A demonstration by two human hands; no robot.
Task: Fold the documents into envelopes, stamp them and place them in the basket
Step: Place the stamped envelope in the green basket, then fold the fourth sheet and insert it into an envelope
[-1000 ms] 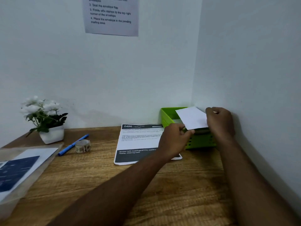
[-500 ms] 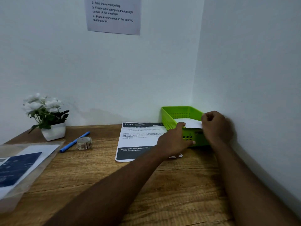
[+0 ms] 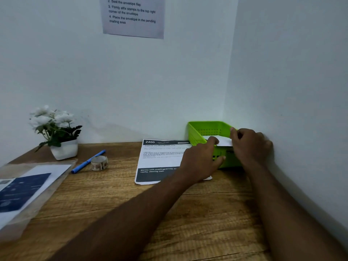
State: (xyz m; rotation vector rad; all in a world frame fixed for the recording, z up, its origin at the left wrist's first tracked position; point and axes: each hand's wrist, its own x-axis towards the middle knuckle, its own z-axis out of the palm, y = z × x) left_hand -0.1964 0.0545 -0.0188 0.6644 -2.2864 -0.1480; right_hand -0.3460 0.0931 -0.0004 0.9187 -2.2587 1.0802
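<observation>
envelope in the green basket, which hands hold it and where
Right hand pinches the right end of the envelope; left hand has its thumb on the near left corner, full grip unclear.

One basket (image 3: 207, 129); one pen (image 3: 88, 161); one plant (image 3: 56, 131); perhaps one envelope (image 3: 224, 141)

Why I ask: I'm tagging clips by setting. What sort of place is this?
Probably an office mailing station: a wall notice listing envelope sealing and stamping steps, a green basket holding a white envelope, all at a wooden desk.
</observation>
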